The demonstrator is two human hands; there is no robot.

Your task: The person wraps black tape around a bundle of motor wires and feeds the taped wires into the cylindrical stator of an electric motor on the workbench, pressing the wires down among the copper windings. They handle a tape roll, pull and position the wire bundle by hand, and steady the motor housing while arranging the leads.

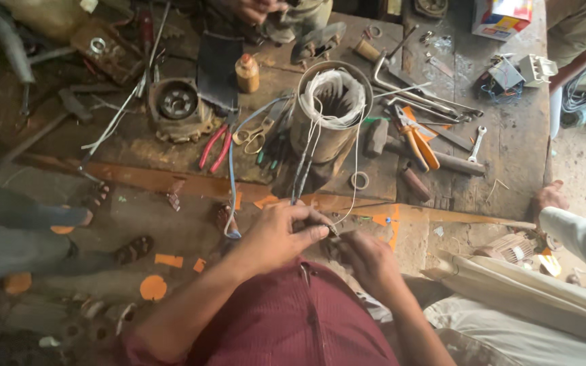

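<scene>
Head view: left hand and right hand pinch the dark lead wires from the cylindrical grey motor stator on the workbench. White winding is seated; lead ends remain unfinished.

Soft daylight falls from my right; the bench glares pale there, while the left corners sit dim and smeared.

One camera sits on the person's head and looks straight down, close over the two hands, with the messy workbench farther off at the top.
</scene>
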